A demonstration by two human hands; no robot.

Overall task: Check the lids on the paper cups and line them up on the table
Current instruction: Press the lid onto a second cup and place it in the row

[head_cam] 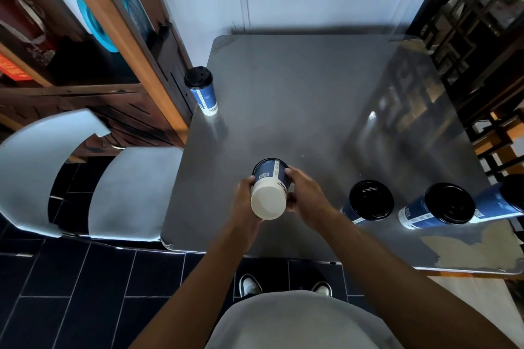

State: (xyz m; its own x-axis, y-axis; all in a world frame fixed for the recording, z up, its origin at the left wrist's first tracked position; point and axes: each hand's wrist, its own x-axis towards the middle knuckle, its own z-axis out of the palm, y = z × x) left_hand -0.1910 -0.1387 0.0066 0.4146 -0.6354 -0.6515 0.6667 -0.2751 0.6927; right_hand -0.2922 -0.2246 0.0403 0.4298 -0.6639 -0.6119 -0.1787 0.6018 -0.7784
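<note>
Both my hands hold one blue paper cup (269,178) upside down above the grey table (297,99), its white base facing me and its lid end hidden below. My left hand (244,193) grips its left side, my right hand (302,193) its right side. Another blue cup with a black lid (201,91) stands upright at the table's far left edge. Three more lidded blue cups stand at the right near the front edge: one (368,202), a second (442,207), and a third (504,198) cut off by the frame.
A white chair (113,187) stands left of the table. A wooden shelf unit (99,51) rises at the left, and a dark lattice screen (482,22) at the right. A white wall is behind the table. My feet are under the table's front edge.
</note>
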